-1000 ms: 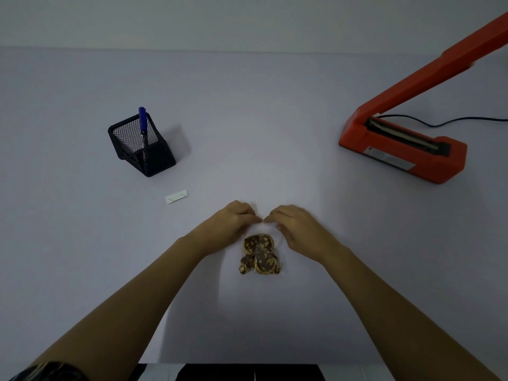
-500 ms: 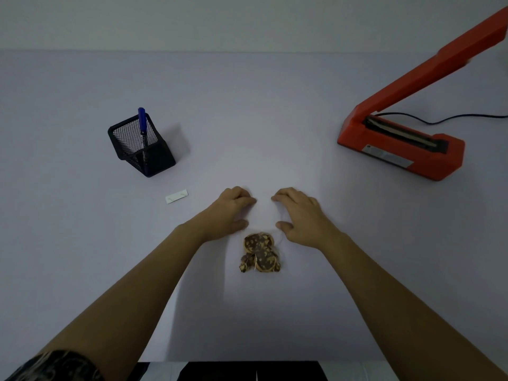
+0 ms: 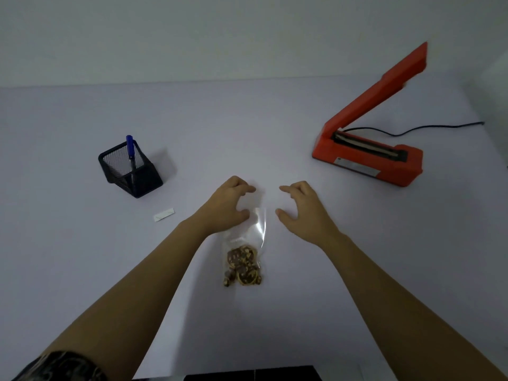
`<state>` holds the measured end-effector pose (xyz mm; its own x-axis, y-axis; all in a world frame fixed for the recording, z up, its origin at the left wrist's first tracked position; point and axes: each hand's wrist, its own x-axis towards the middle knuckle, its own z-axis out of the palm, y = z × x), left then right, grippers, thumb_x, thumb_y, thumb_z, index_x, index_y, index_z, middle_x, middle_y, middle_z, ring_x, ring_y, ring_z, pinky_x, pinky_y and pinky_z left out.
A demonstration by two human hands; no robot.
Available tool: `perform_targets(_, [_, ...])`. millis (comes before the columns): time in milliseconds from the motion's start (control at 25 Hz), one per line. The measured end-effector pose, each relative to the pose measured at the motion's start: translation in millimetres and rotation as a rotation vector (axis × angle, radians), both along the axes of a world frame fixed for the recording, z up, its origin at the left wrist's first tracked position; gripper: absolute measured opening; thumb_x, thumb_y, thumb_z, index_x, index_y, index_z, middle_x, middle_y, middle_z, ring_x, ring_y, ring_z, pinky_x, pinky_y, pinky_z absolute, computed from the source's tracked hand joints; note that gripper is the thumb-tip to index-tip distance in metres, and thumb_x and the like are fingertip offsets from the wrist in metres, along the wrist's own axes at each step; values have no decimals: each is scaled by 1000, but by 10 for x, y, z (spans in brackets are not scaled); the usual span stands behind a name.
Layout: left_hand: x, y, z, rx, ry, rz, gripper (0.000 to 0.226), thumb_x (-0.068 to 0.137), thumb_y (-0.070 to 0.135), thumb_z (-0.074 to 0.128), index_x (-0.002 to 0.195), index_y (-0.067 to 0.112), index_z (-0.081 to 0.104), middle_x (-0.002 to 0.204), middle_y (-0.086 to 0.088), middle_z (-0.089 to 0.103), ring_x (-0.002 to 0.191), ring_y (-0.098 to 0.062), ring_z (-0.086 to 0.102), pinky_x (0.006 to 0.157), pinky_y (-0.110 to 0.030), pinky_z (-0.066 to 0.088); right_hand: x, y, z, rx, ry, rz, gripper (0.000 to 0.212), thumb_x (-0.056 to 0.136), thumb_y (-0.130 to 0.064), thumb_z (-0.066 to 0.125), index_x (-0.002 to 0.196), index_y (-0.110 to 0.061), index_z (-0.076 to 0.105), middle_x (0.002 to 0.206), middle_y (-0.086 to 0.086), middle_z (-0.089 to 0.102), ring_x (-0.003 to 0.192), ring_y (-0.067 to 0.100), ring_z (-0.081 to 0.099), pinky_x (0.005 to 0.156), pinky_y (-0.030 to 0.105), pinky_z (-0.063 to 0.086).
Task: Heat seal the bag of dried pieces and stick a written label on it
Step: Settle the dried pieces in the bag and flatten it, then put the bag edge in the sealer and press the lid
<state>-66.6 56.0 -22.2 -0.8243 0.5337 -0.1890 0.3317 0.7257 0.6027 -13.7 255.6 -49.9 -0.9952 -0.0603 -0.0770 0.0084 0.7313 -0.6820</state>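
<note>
A clear plastic bag (image 3: 254, 232) lies flat on the white table (image 3: 247, 127), with brown dried pieces (image 3: 243, 265) bunched at its near end. My left hand (image 3: 228, 207) rests on the bag's upper left part, fingers curled and thumb on the film. Just right of the bag's top hovers my right hand (image 3: 302, 210), fingers spread and holding nothing. An orange heat sealer (image 3: 368, 158) stands at the right with its arm raised. A small white label (image 3: 164, 214) lies at the left. A blue pen (image 3: 130, 149) stands in a black mesh holder (image 3: 130, 170).
The sealer's black cable (image 3: 412, 130) runs off to the right along the table. The table's near edge shows as a dark strip (image 3: 253, 376) at the bottom. A wall rises behind the table's far edge.
Both hands have slid away from me up the bag and parted, fingers uncurling. The head camera has tilted, so everything sits lower in view.
</note>
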Motion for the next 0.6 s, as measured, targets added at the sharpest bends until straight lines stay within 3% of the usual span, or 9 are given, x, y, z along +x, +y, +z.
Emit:
perform_targets(200, [-172, 747, 87, 65, 9, -4, 52, 84, 14, 63, 132, 7, 46, 129, -12, 48, 114, -21, 52, 89, -21, 38, 108, 671, 75, 13, 114, -365, 47, 81, -16, 63, 123, -5, 48, 118, 14, 50, 110, 27, 50, 97, 39, 44])
perform_targets(360, [-329, 1308, 54, 148, -175, 202, 64, 87, 13, 58, 143, 8, 28, 147, -10, 35, 129, -22, 42, 101, -29, 36, 162, 1171, 60, 7, 81, -792, 71, 79, -14, 62, 137, 1, 24, 139, 22, 35, 130, 34, 32, 109, 47, 32])
perform_targets(520, [-517, 1825, -15, 220, -431, 329, 82, 85, 7, 58, 148, 12, 5, 155, -9, 17, 139, -26, 26, 109, -42, 33, 119, 1730, 6, -58, -100, -870, 88, 81, -11, 61, 143, 1, -1, 154, 20, 6, 142, 30, 8, 118, 37, 11])
perform_targets(600, [-590, 1954, -40, 215, -459, 330, 84, 82, 1, 57, 147, 12, 6, 153, -11, 22, 137, -28, 28, 107, -44, 35, 73, 1843, -24, -119, -135, -814, 90, 78, -10, 62, 144, -3, 1, 154, 16, 12, 141, 30, 15, 117, 38, 16])
